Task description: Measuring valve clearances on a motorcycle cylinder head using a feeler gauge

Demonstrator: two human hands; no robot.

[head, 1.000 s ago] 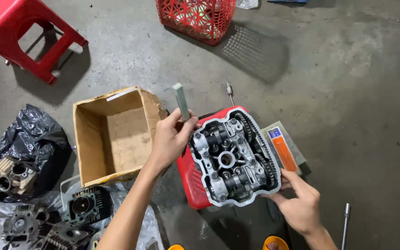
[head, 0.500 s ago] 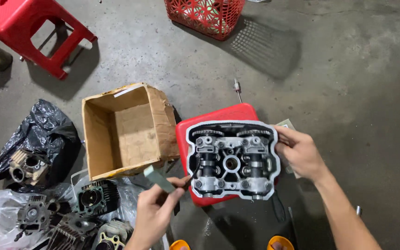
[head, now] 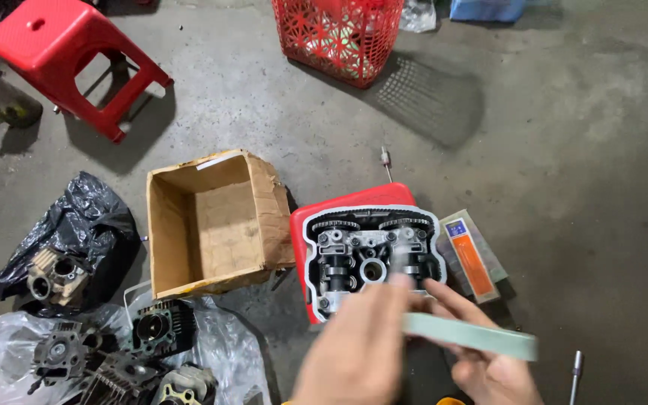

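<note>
Concrete floor (head: 564, 150), cylinder head (head: 373, 259) at centre; pale green strip (head: 470, 336) lying crosswise lower centre, pinched between left hand (head: 358, 356) and right hand (head: 493, 371), fingers closed on it.

Both hands (head: 361, 352) motion-blurred, edge-cropped

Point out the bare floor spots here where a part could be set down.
Widest bare concrete: right of the small orange packet, toward the metal rod. Another patch lies between the cardboard box, red stool and red basket. Crowded: lower left, engine parts on plastic bags, and around the cylinder head, both hands over it.
</note>
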